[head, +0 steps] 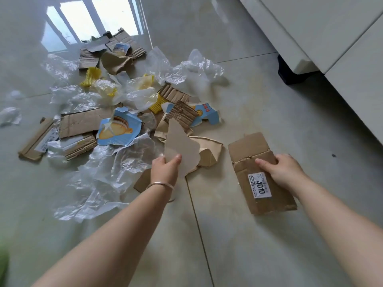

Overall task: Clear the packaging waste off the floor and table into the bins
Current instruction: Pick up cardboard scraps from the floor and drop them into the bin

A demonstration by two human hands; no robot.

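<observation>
1. our left hand (165, 168) pinches a torn pale cardboard scrap (182, 148), thumb on the near face, fingers curled behind its lower edge; the scrap stands tilted up above the floor (248, 235), at the near edge of the waste pile.
2. our right hand (284, 170) grips a flattened brown cardboard piece (252, 154), thumb across the top face, fingers wrapped round the right edge. it sits to the right of the pile, apart from it; whether it is lifted or lying flat we cannot tell.
3. that piece carries a white label (259, 185) reading "4010", just beside our right thumb.
4. a thin bracelet (160, 185) sits on the left wrist.
5. under and behind the scrap lies crumpled brown paper packaging (209, 154), touching other pieces.
6. left of our left hand a large clear plastic sheet (97, 179) is spread crumpled on the floor.
7. mid pile: a blue printed carton piece (118, 129) showing a round yellow food item, beside a flat corrugated sheet (83, 121).
8. a second blue printed scrap (207, 114) sits partly under a ridged corrugated bit (182, 114).
9. yellow foam netting (90, 76) lies further back among more clear plastic (196, 67).
10. far end: more torn corrugated cardboard (116, 52).
11. far left: a long cardboard strip (35, 139) with a label.
12. upper right: white furniture (331, 34) stands on the floor, well apart from the pile.
</observation>
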